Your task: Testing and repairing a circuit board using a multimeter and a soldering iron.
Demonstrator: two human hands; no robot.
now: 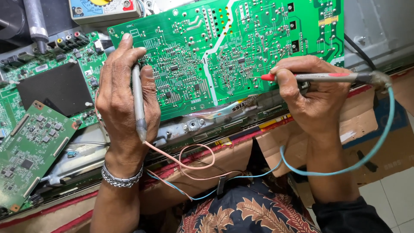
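A large green circuit board (224, 47) lies solder side up in front of me. My left hand (123, 97) grips a grey test probe (138, 103), its upper end against the board's left part; a pink lead (189, 166) runs from its lower end. My right hand (308, 92) holds a second grey probe with a red tip (327, 77), lying sideways, the tip touching the board near its middle right. A light blue lead (371, 151) loops from that probe down toward my lap. A metal bracelet (121, 177) circles my left wrist.
Two more green boards sit to the left: one with a black square patch (56, 86) and a smaller one (30, 151). A meter (103, 8) stands at the top. Brown cardboard (379, 142) lies at the right, over a tiled floor (388, 194).
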